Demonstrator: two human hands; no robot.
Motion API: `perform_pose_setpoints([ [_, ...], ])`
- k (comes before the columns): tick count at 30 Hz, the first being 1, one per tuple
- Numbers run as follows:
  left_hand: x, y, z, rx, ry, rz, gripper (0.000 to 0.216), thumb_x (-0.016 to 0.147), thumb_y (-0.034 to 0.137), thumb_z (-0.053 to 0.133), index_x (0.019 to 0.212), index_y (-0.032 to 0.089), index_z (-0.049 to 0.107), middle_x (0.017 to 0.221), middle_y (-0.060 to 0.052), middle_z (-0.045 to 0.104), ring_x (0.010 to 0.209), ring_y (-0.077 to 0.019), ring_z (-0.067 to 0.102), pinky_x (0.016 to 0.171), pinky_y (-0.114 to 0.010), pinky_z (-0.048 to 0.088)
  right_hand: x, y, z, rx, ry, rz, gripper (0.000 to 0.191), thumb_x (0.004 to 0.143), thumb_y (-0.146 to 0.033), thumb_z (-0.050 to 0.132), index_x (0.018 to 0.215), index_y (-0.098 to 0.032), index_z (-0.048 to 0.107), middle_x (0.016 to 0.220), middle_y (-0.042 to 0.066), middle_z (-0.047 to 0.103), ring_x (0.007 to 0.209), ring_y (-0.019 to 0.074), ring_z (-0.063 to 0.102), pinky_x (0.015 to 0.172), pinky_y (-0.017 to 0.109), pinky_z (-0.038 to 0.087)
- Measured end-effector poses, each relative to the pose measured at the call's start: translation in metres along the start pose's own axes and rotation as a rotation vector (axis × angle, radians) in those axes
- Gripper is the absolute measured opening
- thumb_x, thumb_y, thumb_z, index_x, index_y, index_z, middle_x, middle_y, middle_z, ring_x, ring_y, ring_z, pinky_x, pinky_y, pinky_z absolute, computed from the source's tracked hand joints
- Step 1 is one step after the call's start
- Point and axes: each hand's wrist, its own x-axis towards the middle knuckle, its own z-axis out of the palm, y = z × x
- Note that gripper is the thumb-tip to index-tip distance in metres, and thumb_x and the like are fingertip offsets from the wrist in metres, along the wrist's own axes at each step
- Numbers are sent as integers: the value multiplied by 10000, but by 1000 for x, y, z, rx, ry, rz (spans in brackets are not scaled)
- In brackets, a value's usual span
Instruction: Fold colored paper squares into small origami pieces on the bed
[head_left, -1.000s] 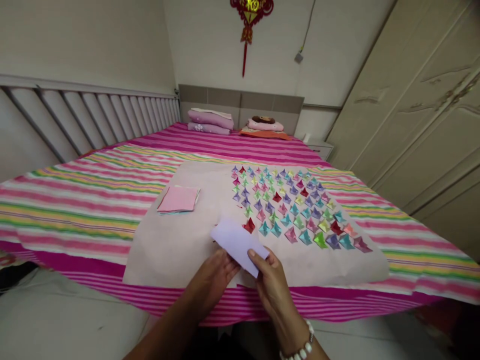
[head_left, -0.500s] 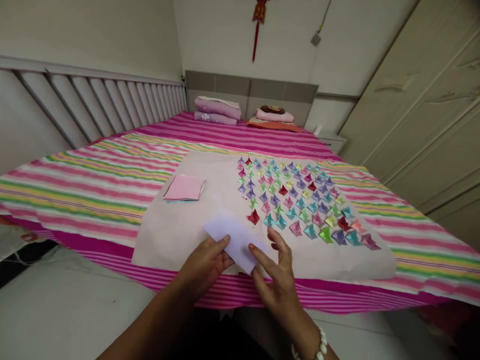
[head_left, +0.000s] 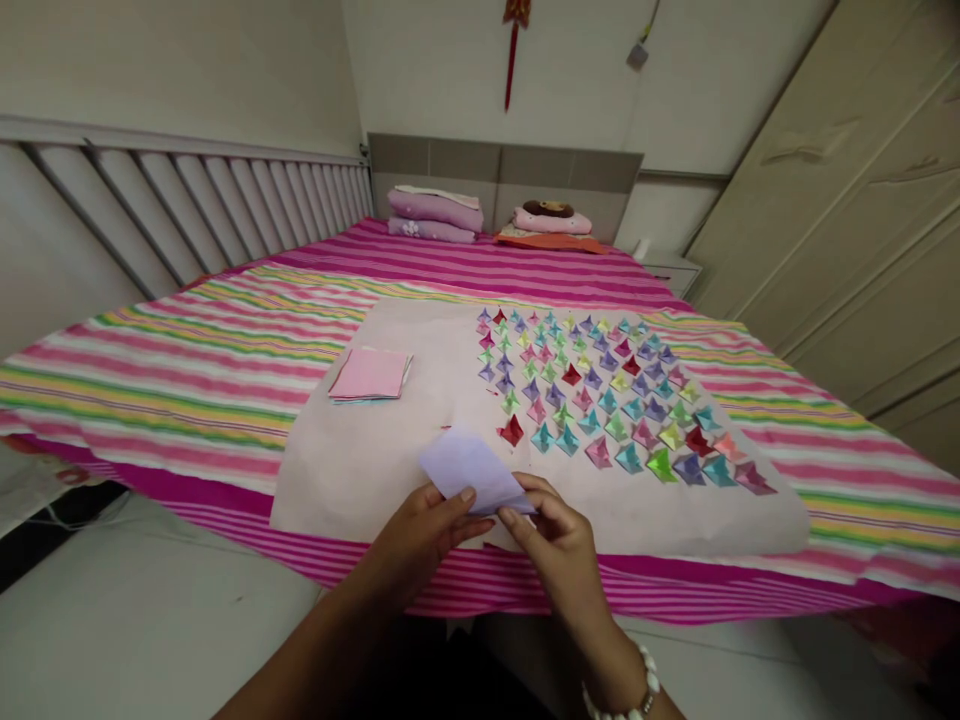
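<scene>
A lilac sheet of origami paper (head_left: 476,468) is held up between both hands, above the near part of a large white paper sheet (head_left: 337,480). My left hand (head_left: 439,525) pinches its lower left edge, thumb on top and fingers beneath. At the right corner my right hand (head_left: 555,525) grips the paper between thumb and fingers, and the near edge there looks bent over. Past my right hand lie rows of small folded paper pieces (head_left: 600,452) in many colours. A stack of square paper (head_left: 371,374), pink on top, lies to the left.
Under the white sheet is a bed with a striped cover (head_left: 187,350). Folded bedding (head_left: 435,212) and a second pile (head_left: 551,225) rest by the headboard (head_left: 442,160). A slatted rail (head_left: 225,210) runs along the left; a wardrobe (head_left: 862,220) stands right.
My right hand has closed from spread fingers onto the paper's right corner. The lilac sheet's near edge has bent over. The view has shifted slightly.
</scene>
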Motion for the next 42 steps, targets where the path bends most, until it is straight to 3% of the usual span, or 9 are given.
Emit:
perform_pose_setpoints([
  [4, -1, 0, 5, 187, -55, 81, 305, 694, 298, 759, 959, 154, 712, 920, -61, 741, 902, -216, 656, 870, -332, 474, 1, 3, 5, 178, 32, 159, 94, 748, -279, 730, 759, -191, 696, 838, 39, 683, 806, 193, 625, 746, 310, 494],
  [7, 0, -1, 5, 308, 29, 152, 210, 683, 306, 756, 816, 150, 711, 736, -19, 709, 728, -165, 624, 746, -287, 476, -1, 4, 9, 259, 63, 228, 149, 709, -287, 767, 743, -189, 659, 731, 9, 680, 704, 164, 616, 693, 288, 489],
  [10, 2, -3, 1, 384, 125, 161, 201, 698, 341, 733, 687, 149, 676, 593, 16, 630, 599, -122, 548, 616, -244, 434, -2, 4, 11, 344, 106, 283, 340, 653, -267, 812, 943, -214, 642, 730, -11, 684, 678, 151, 624, 663, 272, 489],
  [13, 2, 0, -1, 422, 99, 136, 209, 691, 348, 732, 679, 148, 671, 559, 24, 605, 573, -119, 533, 602, -245, 431, -1, 3, 10, 414, 120, 362, 571, 629, -260, 833, 1145, -239, 589, 724, -27, 677, 670, 145, 633, 656, 266, 493],
  [17, 0, 4, 2, 401, 27, 128, 214, 685, 338, 742, 761, 145, 693, 678, -12, 681, 692, -163, 609, 702, -286, 477, -2, 2, 11, 455, 24, 454, 247, 651, -297, 819, 811, -177, 675, 694, -3, 683, 621, 125, 616, 628, 241, 481],
  [19, 0, 4, 2, 367, 36, 153, 220, 688, 333, 746, 795, 148, 695, 748, -24, 708, 756, -176, 630, 752, -296, 484, -3, 1, 12, 460, 1, 461, 206, 660, -299, 812, 744, -173, 673, 696, 0, 689, 630, 125, 617, 627, 232, 477],
  [27, 0, -1, -2, 388, -2, 108, 214, 705, 345, 737, 787, 153, 690, 701, -8, 687, 674, -148, 610, 656, -261, 474, -1, 1, 10, 490, -8, 423, 326, 653, -289, 819, 942, -192, 702, 816, 30, 736, 726, 179, 664, 758, 313, 518],
  [34, -3, 0, -3, 473, -13, 42, 245, 728, 370, 709, 815, 142, 685, 720, -16, 672, 670, -145, 576, 645, -262, 437, 1, 0, 2, 526, 81, 454, 242, 683, -315, 801, 876, -197, 716, 749, 11, 720, 645, 141, 631, 634, 254, 515],
  [42, -2, -2, -5, 492, -69, 54, 220, 769, 359, 678, 821, 146, 660, 698, -1, 630, 644, -119, 550, 618, -239, 417, 5, -3, -5, 516, 68, 454, 206, 632, -272, 826, 752, -166, 696, 673, -1, 681, 613, 119, 594, 599, 220, 481],
])
